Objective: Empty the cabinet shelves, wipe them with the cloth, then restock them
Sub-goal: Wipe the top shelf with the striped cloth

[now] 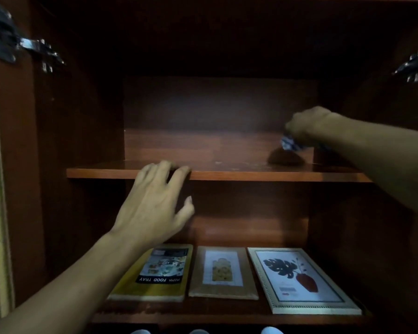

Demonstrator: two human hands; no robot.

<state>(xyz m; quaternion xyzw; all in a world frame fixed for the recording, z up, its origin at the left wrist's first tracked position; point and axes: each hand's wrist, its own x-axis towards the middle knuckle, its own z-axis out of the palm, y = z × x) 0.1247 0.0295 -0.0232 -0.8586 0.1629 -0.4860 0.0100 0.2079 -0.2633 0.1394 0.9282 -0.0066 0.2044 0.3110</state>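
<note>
Three flat items [223,273] on lower shelf [227,314]

Reddish-brown shelf [227,175]; blue-and-white patterned cloth [290,143]; yellow box [155,285].

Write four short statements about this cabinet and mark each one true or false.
1. The right hand holds the cloth at the right of the upper shelf. True.
2. Three flat things lie side by side on the lower shelf: a food tray box, a brown frame and a silver frame. True.
3. The left hand grips the silver frame. False: its fingers rest on the front edge of the upper shelf and it holds nothing.
4. The silver frame lies furthest left. False: it lies furthest right, and the food tray box is furthest left.
</note>
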